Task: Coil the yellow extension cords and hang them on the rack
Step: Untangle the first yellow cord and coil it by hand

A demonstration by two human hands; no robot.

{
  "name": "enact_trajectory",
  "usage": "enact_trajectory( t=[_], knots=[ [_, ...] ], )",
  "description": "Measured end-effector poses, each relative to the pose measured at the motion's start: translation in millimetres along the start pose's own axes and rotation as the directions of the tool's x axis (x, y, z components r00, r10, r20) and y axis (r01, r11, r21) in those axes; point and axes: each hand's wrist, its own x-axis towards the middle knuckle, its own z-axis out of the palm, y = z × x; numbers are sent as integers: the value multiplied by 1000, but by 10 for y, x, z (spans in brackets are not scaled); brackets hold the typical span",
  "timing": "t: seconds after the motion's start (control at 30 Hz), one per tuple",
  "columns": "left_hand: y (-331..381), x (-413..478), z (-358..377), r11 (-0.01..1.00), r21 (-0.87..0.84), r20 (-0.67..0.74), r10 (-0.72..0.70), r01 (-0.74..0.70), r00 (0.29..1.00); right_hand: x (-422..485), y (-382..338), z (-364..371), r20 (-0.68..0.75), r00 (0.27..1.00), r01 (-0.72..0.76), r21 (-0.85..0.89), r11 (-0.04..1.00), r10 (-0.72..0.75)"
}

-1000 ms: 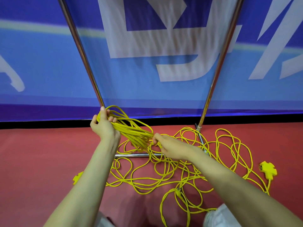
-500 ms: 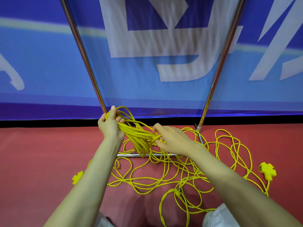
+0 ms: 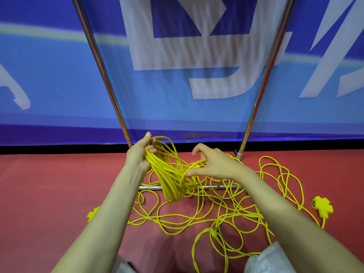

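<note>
1. Two bare hands work low over a red floor (image 3: 49, 184), in front of the rack (image 3: 104, 75).
2. The left hand (image 3: 140, 154) grips one coil (image 3: 169, 174) of many yellow loops, its fingers curled round the top. The loops hang down and to the right, and their lower ends lie over the base bar (image 3: 216, 187).
3. The right hand (image 3: 212, 163), just beside the coil, holds a single strand of the loose cord (image 3: 242, 211) between thumb and curled fingers, with the index finger lifted.
4. The loose cord lies in one wide tangle on the floor, across and around the base bar, spreading from under the left forearm out to the right.
5. Two yellow socket blocks show. One (image 3: 323, 208) lies in full view at the right, and the other (image 3: 92, 213) is partly hidden by the left forearm.
6. The rack shows two slanting metal uprights and the one base bar.
7. One blue banner (image 3: 59, 85) with white shapes stands behind.
</note>
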Motion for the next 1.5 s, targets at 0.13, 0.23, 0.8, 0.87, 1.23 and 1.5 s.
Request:
enact_trajectory(
  t=[0.13,0.23,0.8,0.87,1.23,1.5],
  knots=[
    [-109,7,34,971,212,100,87,-106,991,-14,-124,-77,65,972,183,404,896,-228],
    [-172,-44,74,961,261,157,53,-93,986,-4,-181,-22,-20,968,244,294,924,-250],
    [-435,-239,147,807,549,284,64,-217,957,-57,-205,-199,-63,984,175,490,854,-166],
    [-454,-261,135,744,624,296,58,-239,953,-26,-185,-122,-179,962,240,184,953,-208],
    [-406,-395,112,625,726,411,-61,-286,910,128,87,-18,-188,981,81,213,974,-41],
    [-221,-360,71,663,668,429,29,-339,903,137,373,15,-52,998,-33,230,973,46]
  ],
)
